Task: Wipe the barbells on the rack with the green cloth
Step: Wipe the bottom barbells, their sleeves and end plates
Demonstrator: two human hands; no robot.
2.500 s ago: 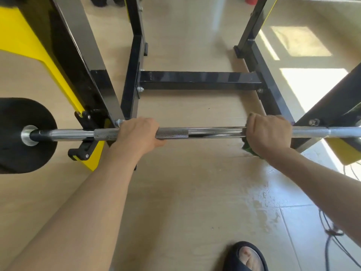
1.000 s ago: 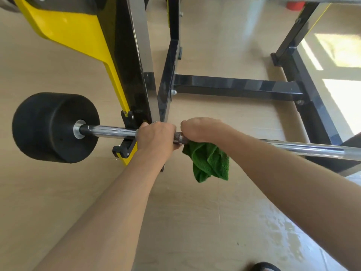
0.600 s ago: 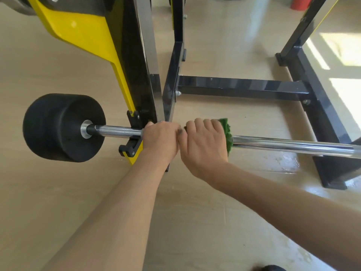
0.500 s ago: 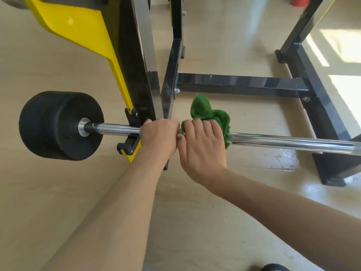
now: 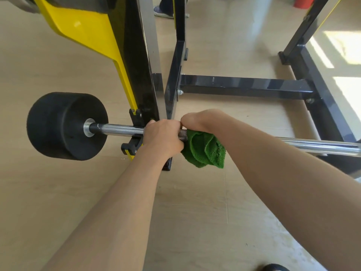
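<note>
Green cloth [image 5: 203, 148] draped under racked barbell [image 5: 117, 130].

Floor [image 5: 58, 192]: pale beige wood-look planks, glossy, sunlit patches at far right. Directly on it: black steel rack base frame [image 5: 244, 86] with a crossbar between two long side rails, and a black-and-yellow steel upright [image 5: 144, 75] standing near the left rail. Red cylindrical object [image 5: 302, 1] at far edge, top right. Dark shoe toe [image 5: 274, 267] at near edge.

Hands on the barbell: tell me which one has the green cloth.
The right hand grips the green cloth wrapped around the barbell; the left hand grips bare bar beside it.
</note>
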